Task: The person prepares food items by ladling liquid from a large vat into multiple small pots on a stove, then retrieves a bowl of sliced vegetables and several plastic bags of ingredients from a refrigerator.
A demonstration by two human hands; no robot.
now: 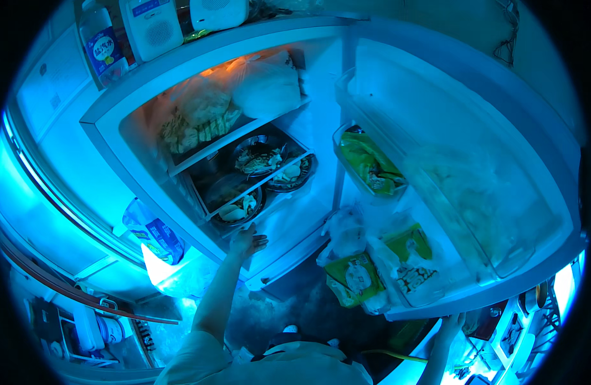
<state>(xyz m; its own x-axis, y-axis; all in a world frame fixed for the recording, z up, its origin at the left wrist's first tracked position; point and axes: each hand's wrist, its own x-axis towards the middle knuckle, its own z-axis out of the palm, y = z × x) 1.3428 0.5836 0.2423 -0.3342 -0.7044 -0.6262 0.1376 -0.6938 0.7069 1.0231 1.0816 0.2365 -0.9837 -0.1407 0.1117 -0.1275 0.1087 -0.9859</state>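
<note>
My left hand reaches into the lower front of an open refrigerator, its fingers apart and nothing held. Just above it, a bowl of food stands below a glass shelf. Two more bowls, one in the middle and one at the right, hold food too. Plastic bags of food fill the upper shelf. At the lower right, my right hand is at the bottom edge of the open refrigerator door; its fingers are partly hidden, so its grip cannot be told.
Door bins hold a green package and green-and-clear bags. A plastic bottle and white boxes stand on top of the refrigerator. A blue-and-white package is at its left side. A cluttered counter lies at the lower right.
</note>
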